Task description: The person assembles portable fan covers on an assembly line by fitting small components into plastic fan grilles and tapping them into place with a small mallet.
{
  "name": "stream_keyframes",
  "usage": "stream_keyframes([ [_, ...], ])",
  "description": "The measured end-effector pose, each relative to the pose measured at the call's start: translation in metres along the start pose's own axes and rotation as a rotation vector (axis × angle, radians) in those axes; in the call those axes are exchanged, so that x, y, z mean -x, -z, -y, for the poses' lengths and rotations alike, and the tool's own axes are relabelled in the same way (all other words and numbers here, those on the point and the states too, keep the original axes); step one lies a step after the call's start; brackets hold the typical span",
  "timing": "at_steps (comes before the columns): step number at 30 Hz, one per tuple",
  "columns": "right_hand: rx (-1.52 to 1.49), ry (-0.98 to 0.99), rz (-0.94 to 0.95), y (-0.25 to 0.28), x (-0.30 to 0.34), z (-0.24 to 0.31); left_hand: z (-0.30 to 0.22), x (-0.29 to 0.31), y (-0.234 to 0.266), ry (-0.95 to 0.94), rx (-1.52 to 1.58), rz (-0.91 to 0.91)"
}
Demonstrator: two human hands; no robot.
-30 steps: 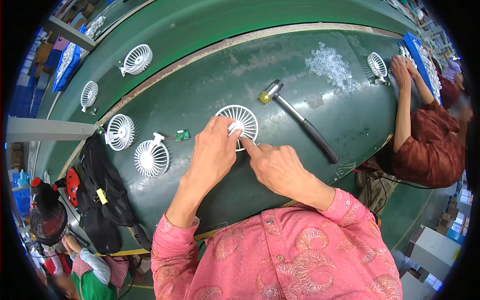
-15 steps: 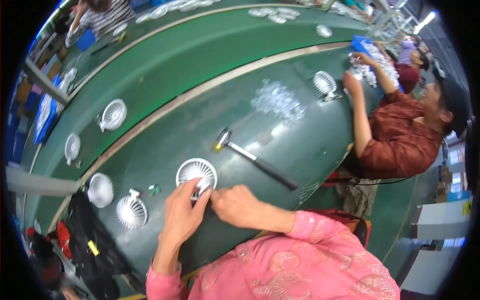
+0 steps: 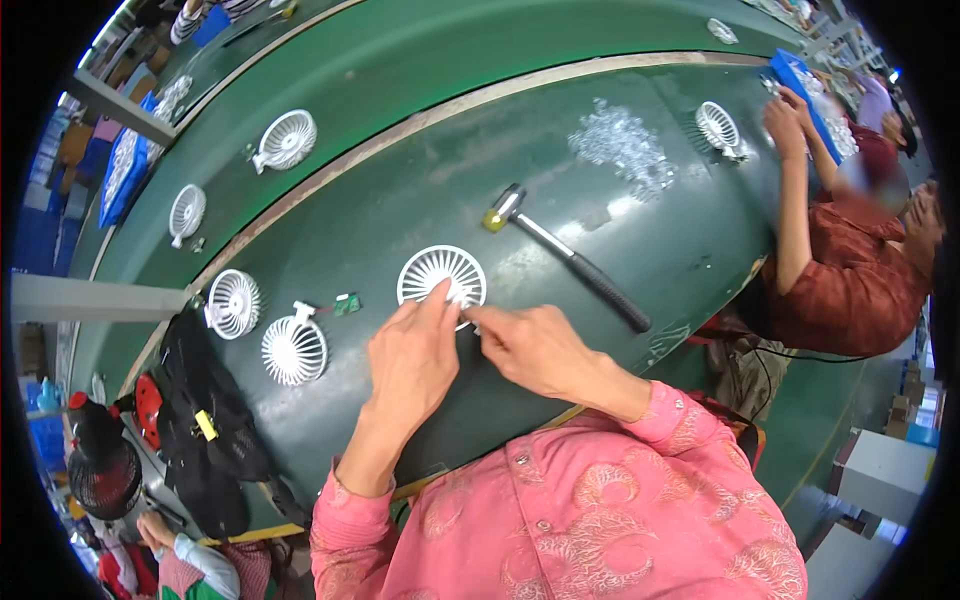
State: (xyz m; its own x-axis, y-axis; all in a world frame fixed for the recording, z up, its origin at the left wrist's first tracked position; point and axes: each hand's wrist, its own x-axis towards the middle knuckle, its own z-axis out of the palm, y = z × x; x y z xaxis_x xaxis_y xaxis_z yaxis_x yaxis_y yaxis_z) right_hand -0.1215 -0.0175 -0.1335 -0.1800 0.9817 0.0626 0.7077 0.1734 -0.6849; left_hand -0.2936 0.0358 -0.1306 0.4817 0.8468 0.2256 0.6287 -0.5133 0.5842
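A round white slatted fan housing (image 3: 432,268) lies on the green table in front of me. My left hand (image 3: 415,350) grips its near side, with the fingers bunched over the middle and the near rim. Close against the housing's near right edge is my right hand (image 3: 535,345), its fingers curled in a pinch. Whatever lies between those fingertips is hidden. Left of my hands rests another white fan housing (image 3: 295,352) with a short neck, and a small green circuit board (image 3: 346,304) beside it. Beyond the housing lies a hammer (image 3: 570,255) with a black grip and yellow tip.
Small clear parts (image 3: 622,145) are heaped farther back. More white housings (image 3: 234,303) sit at the left and on the green belt (image 3: 370,95). A black bag (image 3: 205,430) hangs over the left table edge. At right, a co-worker (image 3: 850,270) reaches toward a blue bin (image 3: 800,80).
My view has shifted, so the table things appear farther right and the hammer higher. Both hands remain at the same housing, with small finger movement.
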Motion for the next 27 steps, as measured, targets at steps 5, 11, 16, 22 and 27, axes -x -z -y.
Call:
stream_keyframes([
  [5,-0.154,-0.116,-0.032,0.008,0.008,0.011,-0.005,0.007,0.001,0.082,-0.081,0.056],
  [11,-0.17,-0.159,-0.029,0.01,0.013,0.011,-0.004,0.012,0.003,0.028,-0.087,0.061],
  [16,-0.16,-0.175,-0.022,0.014,0.014,0.008,0.0,0.014,0.002,-0.083,-0.019,0.049],
  [22,-0.176,-0.163,0.023,0.023,0.004,0.007,-0.006,0.009,0.007,-0.028,0.008,0.07],
  [27,-0.214,-0.165,0.028,0.025,0.005,0.006,-0.007,0.01,0.006,-0.02,0.003,0.071],
])
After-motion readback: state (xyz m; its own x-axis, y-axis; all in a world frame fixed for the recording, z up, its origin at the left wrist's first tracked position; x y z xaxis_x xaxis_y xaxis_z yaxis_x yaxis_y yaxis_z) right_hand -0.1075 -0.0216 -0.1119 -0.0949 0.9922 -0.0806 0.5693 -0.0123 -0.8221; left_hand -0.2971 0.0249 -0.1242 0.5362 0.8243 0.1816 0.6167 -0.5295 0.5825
